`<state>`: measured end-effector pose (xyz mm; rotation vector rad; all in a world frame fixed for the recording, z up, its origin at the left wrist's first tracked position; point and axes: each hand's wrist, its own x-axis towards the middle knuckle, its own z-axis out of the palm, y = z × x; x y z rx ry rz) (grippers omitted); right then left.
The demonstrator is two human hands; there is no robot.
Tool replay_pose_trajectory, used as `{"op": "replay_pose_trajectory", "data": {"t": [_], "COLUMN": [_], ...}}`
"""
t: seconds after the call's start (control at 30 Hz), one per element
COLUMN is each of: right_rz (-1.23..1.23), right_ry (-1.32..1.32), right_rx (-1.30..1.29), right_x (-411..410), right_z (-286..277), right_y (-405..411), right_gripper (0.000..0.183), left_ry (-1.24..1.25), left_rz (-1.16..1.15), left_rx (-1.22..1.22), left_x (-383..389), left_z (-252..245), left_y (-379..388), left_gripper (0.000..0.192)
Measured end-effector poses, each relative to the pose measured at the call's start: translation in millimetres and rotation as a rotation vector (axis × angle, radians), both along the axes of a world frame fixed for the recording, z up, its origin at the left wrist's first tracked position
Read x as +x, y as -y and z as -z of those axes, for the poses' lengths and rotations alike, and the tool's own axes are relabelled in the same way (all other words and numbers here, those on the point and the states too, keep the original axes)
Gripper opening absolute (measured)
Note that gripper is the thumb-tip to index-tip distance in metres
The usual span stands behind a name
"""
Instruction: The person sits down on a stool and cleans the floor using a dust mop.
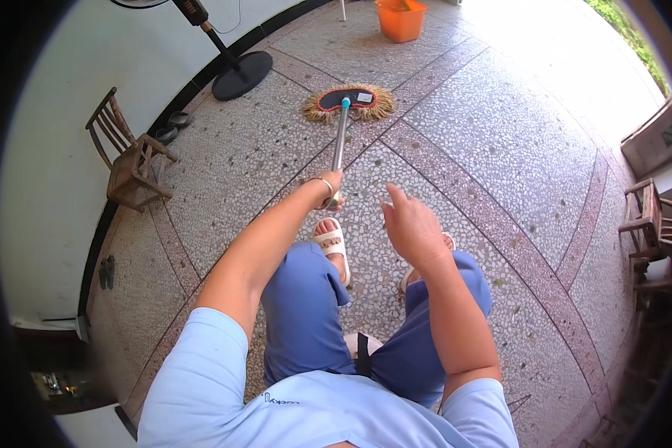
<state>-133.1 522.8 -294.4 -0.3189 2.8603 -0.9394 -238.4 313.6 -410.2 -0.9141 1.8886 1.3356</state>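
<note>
My left hand is wrapped around the metal handle of a dust mop, close to the handle's near end. A teal joint links the handle to the mop head, which rests on the speckled floor ahead of me. Tan fringe surrounds its dark, red-trimmed backing, and a small white label lies on top. To the right of the handle, my right hand hangs in the air with nothing in it. Its index finger points forward, apart from the thumb; the other fingers are partly hidden.
A black pedestal fan and a wooden chair stand along the left wall. Shoes lie behind the chair. An orange bucket is at the far end. More wooden chairs line the right side. My sandalled feet are on the terrazzo floor.
</note>
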Motion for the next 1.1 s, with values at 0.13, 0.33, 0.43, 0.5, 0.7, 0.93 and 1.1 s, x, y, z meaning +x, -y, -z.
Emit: {"op": "replay_pose_trajectory", "data": {"t": [0.13,0.33,0.43,0.5,0.7,0.93,1.1], "right_rz": [0.078,0.142,0.152,0.156,0.113,0.474,0.590], "right_ry": [-0.052,0.337,0.206,0.217,0.368,0.497,0.723], "right_rx": [-0.118,-0.240,0.095,0.114,0.556,0.610,0.655], "right_x": [-15.7,-17.4,-22.8,-33.7,12.7,277.0,432.7], "right_z": [14.7,50.1,89.8,75.8,45.2,119.1,104.8], "right_y": [-5.1,3.3,-22.3,-53.3,-171.0,-255.3,-240.2], "right_gripper": [0.044,0.045,0.048,0.041,0.039,0.028,0.032], "left_ry": [0.062,0.030,-0.189,-0.499,-0.353,-0.413,-0.508], "left_rz": [-0.033,0.383,0.744,1.061,1.448,1.628,1.608], "left_rx": [0.344,0.419,0.146,0.020,-0.421,-0.558,-0.507], "left_x": [23.9,99.0,138.0,160.1,186.2,160.3,144.5], "left_z": [-30.9,-78.5,-73.0,-63.0,-80.4,-93.3,-80.7], "left_y": [-65.5,-81.1,-81.4,-67.9,-77.3,-116.9,-112.8], "left_gripper": [0.044,0.043,0.039,0.038,0.032,0.028,0.025]}}
